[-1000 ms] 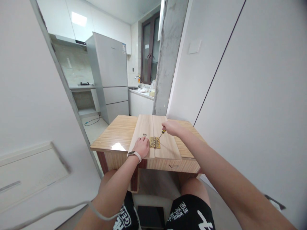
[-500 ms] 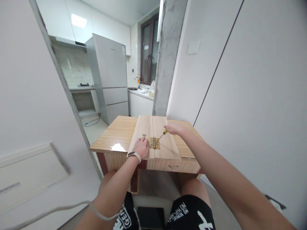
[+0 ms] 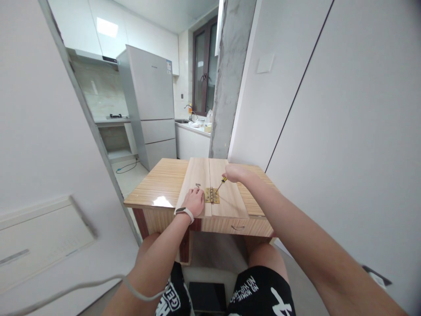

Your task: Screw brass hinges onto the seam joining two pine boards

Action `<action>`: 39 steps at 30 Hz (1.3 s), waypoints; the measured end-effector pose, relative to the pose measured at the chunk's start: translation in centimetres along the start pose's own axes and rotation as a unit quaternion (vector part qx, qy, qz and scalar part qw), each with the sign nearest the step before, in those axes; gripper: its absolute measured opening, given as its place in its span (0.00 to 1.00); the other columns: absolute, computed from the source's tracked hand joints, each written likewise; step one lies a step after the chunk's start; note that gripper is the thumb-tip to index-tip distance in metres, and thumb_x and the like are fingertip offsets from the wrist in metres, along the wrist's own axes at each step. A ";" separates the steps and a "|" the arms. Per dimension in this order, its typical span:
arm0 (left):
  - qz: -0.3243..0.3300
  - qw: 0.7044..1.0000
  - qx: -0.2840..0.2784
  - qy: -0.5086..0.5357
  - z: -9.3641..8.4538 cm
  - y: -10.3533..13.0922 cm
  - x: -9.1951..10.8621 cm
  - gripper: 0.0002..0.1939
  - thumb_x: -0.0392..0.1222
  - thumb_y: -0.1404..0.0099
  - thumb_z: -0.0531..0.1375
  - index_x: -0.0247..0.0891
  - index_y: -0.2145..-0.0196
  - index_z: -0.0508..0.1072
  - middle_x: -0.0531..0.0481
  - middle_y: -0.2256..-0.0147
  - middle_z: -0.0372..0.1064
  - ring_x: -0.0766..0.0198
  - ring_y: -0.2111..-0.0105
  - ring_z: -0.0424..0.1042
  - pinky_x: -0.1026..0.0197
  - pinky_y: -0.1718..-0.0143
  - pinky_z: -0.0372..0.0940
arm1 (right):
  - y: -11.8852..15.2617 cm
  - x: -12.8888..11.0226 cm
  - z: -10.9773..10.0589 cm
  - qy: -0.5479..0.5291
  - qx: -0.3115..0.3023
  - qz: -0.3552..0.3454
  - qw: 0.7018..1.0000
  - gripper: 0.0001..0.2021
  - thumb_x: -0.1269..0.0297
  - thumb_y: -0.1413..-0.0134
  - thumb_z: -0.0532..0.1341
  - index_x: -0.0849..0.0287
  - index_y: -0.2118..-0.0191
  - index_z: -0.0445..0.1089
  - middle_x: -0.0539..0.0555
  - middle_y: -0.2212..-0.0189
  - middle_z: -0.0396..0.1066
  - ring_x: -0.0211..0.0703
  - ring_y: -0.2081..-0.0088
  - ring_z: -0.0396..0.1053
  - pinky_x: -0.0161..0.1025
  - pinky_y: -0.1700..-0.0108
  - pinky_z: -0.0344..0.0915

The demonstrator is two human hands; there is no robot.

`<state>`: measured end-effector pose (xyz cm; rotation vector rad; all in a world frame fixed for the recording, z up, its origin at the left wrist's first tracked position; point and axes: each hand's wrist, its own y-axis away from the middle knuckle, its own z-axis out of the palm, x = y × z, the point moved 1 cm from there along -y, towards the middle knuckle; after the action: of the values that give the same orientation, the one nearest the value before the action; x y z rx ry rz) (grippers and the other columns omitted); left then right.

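Just left of the hinge (image 3: 212, 195): left hand (image 3: 194, 202) unclenched, resting on board (image 3: 197, 172) | right of hinge: right hand (image 3: 234, 173) wrapped round screwdriver (image 3: 219, 188), probably light, stiff, best held by handle (image 3: 224, 180) imo

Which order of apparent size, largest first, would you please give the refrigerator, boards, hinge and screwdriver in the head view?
1. Refrigerator, though it stands farther from the camera
2. Boards, taken together
3. Hinge
4. Screwdriver, slim and partly hidden by the right hand
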<state>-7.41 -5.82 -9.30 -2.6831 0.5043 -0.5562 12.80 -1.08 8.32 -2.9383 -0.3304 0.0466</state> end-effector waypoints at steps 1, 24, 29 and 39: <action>0.001 1.000 0.000 -0.005 0.0 0.0 0.1 0.12 0.40 0.26 0.50 0.41 0.52 0.72 0.40 0.49 0.67 0.49 0.49 0.64 0.47 0.46 0.60 | 0.2 0.1 0.0 0.026 -0.048 -0.008 0.998 0.14 0.57 0.40 0.67 0.65 0.61 0.80 0.68 0.61 0.79 0.57 0.55 0.77 0.43 0.54 0.69; 0.049 0.997 0.023 -0.056 -0.5 0.7 0.9 0.12 0.36 0.28 0.51 0.37 0.59 0.75 0.40 0.58 0.73 0.53 0.54 0.68 0.51 0.48 0.62 | 0.5 0.5 0.0 0.076 -0.152 -0.012 0.985 0.18 0.54 0.30 0.56 0.56 0.44 0.75 0.65 0.45 0.74 0.55 0.45 0.72 0.42 0.49 0.66; 0.063 0.996 0.033 -0.055 -0.5 0.7 1.1 0.11 0.34 0.29 0.52 0.37 0.60 0.75 0.41 0.59 0.73 0.53 0.54 0.68 0.51 0.47 0.63 | 0.7 0.1 -0.5 0.092 -0.152 -0.021 0.984 0.15 0.57 0.32 0.59 0.58 0.48 0.77 0.65 0.47 0.75 0.54 0.47 0.74 0.40 0.52 0.66; 0.067 0.995 0.038 -0.058 -0.3 0.8 0.5 0.11 0.35 0.29 0.52 0.38 0.61 0.75 0.41 0.60 0.73 0.54 0.54 0.69 0.51 0.47 0.63 | 1.9 0.1 -1.6 0.029 -0.097 -0.074 0.992 0.12 0.59 0.34 0.62 0.60 0.51 0.75 0.61 0.52 0.77 0.47 0.53 0.74 0.35 0.58 0.63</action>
<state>-7.32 -6.79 -9.17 -2.5685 0.6125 -0.3719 13.35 -3.14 9.53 -3.0873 -0.5746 -0.0959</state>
